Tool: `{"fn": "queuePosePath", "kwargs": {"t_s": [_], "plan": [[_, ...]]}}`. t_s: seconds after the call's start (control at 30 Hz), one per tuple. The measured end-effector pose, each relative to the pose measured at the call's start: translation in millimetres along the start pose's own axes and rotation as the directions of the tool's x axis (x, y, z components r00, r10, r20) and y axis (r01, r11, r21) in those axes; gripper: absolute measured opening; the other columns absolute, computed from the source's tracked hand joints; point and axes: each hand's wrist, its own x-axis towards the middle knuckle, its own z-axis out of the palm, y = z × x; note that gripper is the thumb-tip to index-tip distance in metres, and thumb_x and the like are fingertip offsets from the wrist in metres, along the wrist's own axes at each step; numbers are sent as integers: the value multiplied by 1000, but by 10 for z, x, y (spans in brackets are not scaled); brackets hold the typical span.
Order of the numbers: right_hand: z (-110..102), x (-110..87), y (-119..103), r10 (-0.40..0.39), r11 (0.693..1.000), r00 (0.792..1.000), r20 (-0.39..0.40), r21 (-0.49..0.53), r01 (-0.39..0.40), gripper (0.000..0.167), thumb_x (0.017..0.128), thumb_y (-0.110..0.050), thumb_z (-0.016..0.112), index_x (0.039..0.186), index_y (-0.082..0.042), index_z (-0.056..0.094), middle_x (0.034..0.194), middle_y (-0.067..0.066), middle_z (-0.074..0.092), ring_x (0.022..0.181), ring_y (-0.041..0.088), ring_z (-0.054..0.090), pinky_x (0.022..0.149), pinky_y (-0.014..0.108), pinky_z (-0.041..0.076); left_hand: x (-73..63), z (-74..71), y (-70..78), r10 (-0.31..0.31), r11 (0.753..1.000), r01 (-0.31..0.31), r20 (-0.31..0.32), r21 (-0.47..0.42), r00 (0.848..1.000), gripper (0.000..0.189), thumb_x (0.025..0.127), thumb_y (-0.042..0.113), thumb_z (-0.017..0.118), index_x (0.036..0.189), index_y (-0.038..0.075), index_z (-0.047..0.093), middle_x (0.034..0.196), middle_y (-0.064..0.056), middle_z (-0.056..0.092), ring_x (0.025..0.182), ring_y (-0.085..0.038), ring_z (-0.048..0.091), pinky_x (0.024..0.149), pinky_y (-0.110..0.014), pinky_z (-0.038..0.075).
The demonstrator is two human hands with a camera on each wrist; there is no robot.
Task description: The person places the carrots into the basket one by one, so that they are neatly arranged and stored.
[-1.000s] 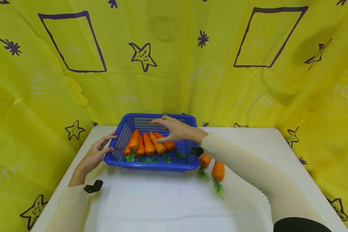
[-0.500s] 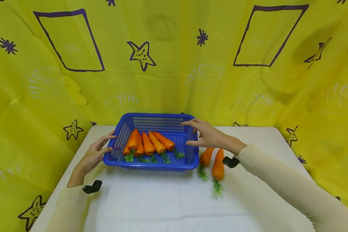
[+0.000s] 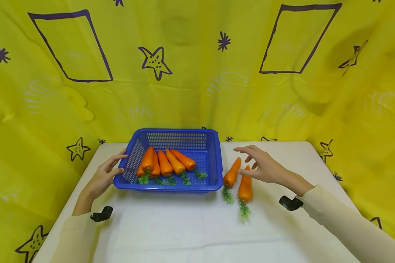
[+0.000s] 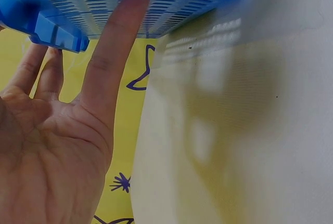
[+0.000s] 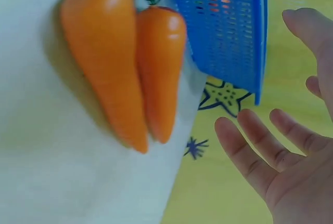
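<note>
A blue plastic basket [image 3: 171, 187] stands on the white table, several orange carrots [image 3: 165, 165] with green tops lying in its left and middle part. My left hand [image 3: 100, 178] touches the basket's left end, thumb [image 4: 118, 47] and fingers extended against it. To the right of the basket lie two more carrots, one beside the basket wall [image 3: 232, 175] and a nearer one [image 3: 245, 190], both with their leafy ends toward me. My right hand [image 3: 264, 164] hovers over their narrow tips, holding nothing, its fingers [image 5: 244, 151] spread apart from the thumb.
The white table [image 3: 164, 226] extends in front of the basket and to the right of the carrots. A yellow curtain [image 3: 184, 91] with dark starfish drawings hangs behind and at both sides. Each wrist carries a small black camera [image 3: 291, 203].
My right hand has moved right, from above the carrots in the basket, out past its right rim to the two loose carrots. My left hand stays at the basket's left end.
</note>
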Motion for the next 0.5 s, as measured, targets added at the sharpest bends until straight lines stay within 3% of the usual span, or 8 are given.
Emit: {"fn": "queuePosePath", "kwargs": {"t_s": [0.1, 0.27, 0.5], "plan": [[13, -115, 53, 19, 1000, 1000, -22, 9, -19, 68, 87, -19, 84, 147, -14, 52, 128, 12, 58, 96, 22, 64, 70, 36, 62, -9, -8, 2, 6, 1000, -6, -2, -3, 1000, 49, 107, 8, 54, 154, 7, 41, 174, -4, 7, 151, -30, 26, 90, -32, 59], [34, -243, 99, 39, 998, 999, -37, 44, -37, 68, 86, -15, 84, 146, -10, 52, 127, 14, 58, 96, 32, 65, 67, 32, 61, -10, -17, 2, 13, 999, -13, -1, -32, 1000, 47, 107, 7, 52, 153, 7, 42, 173, -4, 8, 135, -6, 42, 88, -33, 60], [111, -348, 133, 86, 994, 995, -43, 74, -83, 67, 87, -15, 84, 146, -7, 52, 132, 16, 58, 96, 37, 66, 66, 28, 60, -13, -8, -7, 18, 998, -18, 6, -52, 1000, 46, 107, 6, 51, 153, 6, 42, 174, -4, 7, 130, 1, 47, 87, -34, 60]]}}
